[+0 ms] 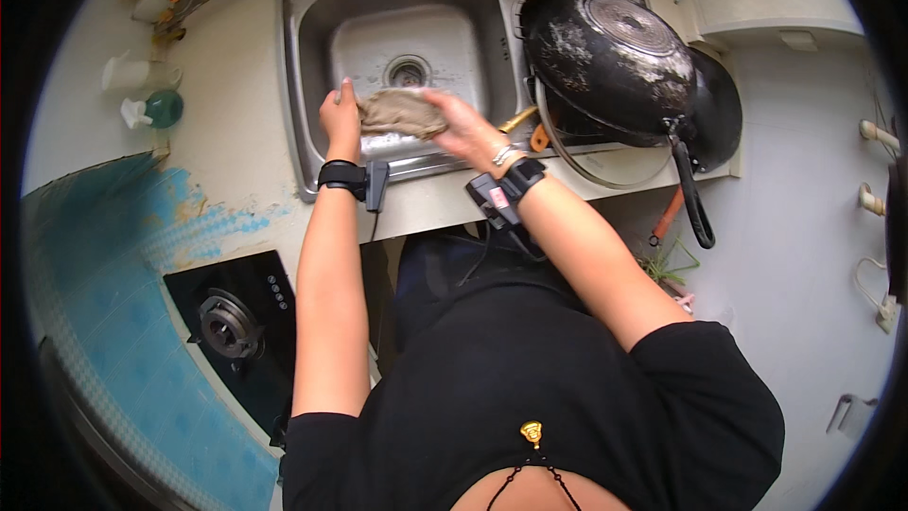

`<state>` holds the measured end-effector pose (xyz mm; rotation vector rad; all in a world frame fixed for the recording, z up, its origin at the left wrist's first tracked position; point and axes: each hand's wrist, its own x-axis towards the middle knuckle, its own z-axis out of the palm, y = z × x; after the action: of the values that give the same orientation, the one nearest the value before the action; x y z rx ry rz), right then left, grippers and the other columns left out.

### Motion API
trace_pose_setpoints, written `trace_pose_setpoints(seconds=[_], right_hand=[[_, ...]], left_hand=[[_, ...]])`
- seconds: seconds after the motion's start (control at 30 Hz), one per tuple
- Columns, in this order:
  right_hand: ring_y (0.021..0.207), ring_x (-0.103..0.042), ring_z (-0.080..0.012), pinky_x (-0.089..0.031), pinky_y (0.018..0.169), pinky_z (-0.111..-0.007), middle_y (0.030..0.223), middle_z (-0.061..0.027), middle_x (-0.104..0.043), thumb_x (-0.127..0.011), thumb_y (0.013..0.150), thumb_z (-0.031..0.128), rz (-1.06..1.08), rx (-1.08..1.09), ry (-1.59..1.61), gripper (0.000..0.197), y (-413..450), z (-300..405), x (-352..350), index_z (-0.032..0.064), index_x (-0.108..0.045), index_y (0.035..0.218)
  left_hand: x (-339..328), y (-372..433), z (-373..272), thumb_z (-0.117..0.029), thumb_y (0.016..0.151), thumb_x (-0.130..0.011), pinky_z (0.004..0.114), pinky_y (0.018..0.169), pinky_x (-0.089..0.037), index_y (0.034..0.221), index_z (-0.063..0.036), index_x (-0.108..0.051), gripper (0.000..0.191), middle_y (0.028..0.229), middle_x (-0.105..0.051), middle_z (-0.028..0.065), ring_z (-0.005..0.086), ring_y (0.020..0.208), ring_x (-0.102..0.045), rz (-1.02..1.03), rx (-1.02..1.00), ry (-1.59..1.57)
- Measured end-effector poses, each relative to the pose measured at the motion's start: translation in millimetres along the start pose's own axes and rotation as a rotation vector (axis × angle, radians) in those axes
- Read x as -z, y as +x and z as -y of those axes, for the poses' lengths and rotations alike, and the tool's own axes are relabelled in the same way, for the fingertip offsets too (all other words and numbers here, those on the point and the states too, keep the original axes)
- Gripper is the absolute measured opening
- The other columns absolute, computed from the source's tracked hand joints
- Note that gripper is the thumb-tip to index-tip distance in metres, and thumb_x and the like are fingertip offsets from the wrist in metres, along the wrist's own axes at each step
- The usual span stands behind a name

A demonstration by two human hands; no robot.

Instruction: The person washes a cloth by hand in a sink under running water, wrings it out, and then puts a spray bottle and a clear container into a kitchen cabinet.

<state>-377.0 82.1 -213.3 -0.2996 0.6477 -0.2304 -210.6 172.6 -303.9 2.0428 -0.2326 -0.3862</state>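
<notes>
A greyish-brown cloth (403, 113) is stretched between my two hands above the near part of a stainless steel sink (489, 110). My left hand (342, 117) grips its left end, thumb pointing up and away from me. At the other end, my right hand (461, 124) holds the cloth, its fingers partly hidden by it. Beyond the cloth, the drain (407, 73) shows in the basin's floor, with wet spots around it. Each wrist wears a black strap with a small device.
A blackened wok (610, 64) lies upside down over the right-hand basin, its handle jutting past the counter edge. A glass lid (603, 174) leans beneath it. Left are a green spray bottle (163, 109) and a white mug (145, 75). A gas hob (227, 326) stands nearer me.
</notes>
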Motion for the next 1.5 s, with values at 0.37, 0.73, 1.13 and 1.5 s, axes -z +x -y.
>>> trace_pose_setpoints(seconds=[0.37, 0.73, 1.13, 1.5], right_hand=[[0.101, -0.046, -0.0373, -0.036, 0.087, -0.05, 0.107, -0.0145, -0.046, -0.043, 0.083, 0.041, -0.072, -0.152, 0.226, 0.046, 3.1, 18.7, -0.6, 0.0029, -0.039, 0.109], [0.098, -0.05, -0.0273, -0.047, 0.077, -0.04, 0.109, -0.0164, -0.046, -0.036, 0.087, 0.02, -0.117, -0.084, -0.039, 0.028, 9.6, -2.1, 6.3, -0.0022, -0.039, 0.104], [0.101, -0.047, -0.0325, -0.038, 0.084, -0.051, 0.109, -0.0158, -0.047, -0.049, 0.08, 0.041, -0.033, -0.133, 0.149, 0.043, 25.9, 34.2, 22.8, 0.0083, -0.044, 0.108], [0.097, -0.05, -0.0243, -0.043, 0.083, -0.04, 0.104, -0.0137, -0.051, -0.041, 0.086, 0.025, -0.123, -0.018, 0.085, 0.031, 1.8, 19.4, -2.4, -0.0004, -0.046, 0.103]], left_hand=[[-34.4, -115.2, -97.1, -0.022, 0.077, -0.057, 0.026, 0.053, -0.041, 0.074, -0.0008, -0.058, 0.021, 0.065, -0.057, 0.0096, 0.0163, 0.057, -0.053, 0.361, -0.598, -0.013], [-20.2, -42.4, -71.2, -0.028, 0.077, -0.052, 0.035, 0.046, -0.042, 0.059, -0.0154, -0.058, 0.023, 0.061, -0.057, 0.0064, 0.0266, 0.054, -0.054, 0.036, -0.671, 0.378], [-31.1, -92.7, -117.0, -0.011, 0.077, -0.056, 0.025, 0.065, -0.044, 0.086, -0.0043, -0.058, 0.011, 0.082, -0.059, 0.0053, 0.0126, 0.075, -0.054, 0.481, -0.18, -0.487], [-35.6, -46.4, -83.6, -0.031, 0.073, -0.058, 0.035, 0.046, -0.042, 0.057, -0.0102, -0.057, 0.026, 0.056, -0.055, 0.0064, 0.0252, 0.051, -0.054, -0.029, -0.866, 0.3]])
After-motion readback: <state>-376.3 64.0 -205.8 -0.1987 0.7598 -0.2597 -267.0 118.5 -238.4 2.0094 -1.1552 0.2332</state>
